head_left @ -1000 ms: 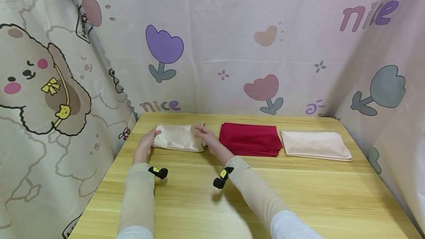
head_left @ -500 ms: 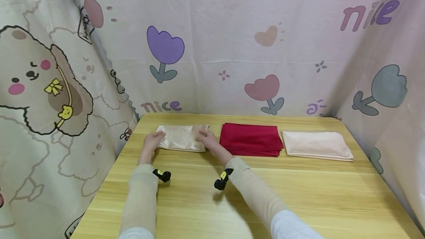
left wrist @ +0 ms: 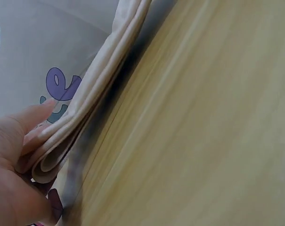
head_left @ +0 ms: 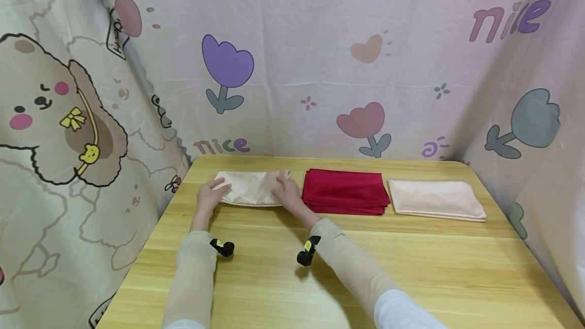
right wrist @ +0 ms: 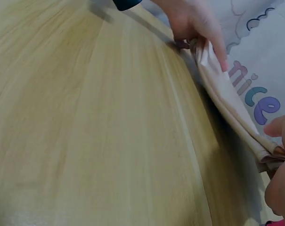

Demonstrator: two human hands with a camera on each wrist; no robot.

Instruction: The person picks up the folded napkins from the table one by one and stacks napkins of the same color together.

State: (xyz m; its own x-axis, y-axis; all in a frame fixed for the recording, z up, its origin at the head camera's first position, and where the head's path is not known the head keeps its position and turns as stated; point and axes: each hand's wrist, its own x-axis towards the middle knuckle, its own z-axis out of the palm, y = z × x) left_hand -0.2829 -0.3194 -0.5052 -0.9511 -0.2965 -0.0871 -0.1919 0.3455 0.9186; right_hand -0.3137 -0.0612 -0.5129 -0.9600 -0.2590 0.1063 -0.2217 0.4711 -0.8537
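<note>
A folded cream, satiny cloth [head_left: 250,188] is held at both ends, its front edge raised slightly off the wooden table. My left hand [head_left: 209,198] grips its left end, thumb on top and fingers beneath; the left wrist view shows the stacked folds [left wrist: 81,110] between them. At the other end my right hand [head_left: 288,193] pinches the cloth near its right edge. In the right wrist view the cloth [right wrist: 227,96] sags a little between the left hand [right wrist: 194,23] and the right hand [right wrist: 281,165]. Parts of the right fingers are hidden there.
Just right of the cream cloth lies a folded red cloth [head_left: 345,192], its layers slightly uneven. Further right is a folded pale pink cloth [head_left: 435,200]. A printed curtain [head_left: 292,75] hangs behind and beside the wooden table [head_left: 411,268].
My left hand has shifted inward onto the cloth's left end, and my right hand has come down and taken hold of the right end. The cream cloth has risen slightly.
</note>
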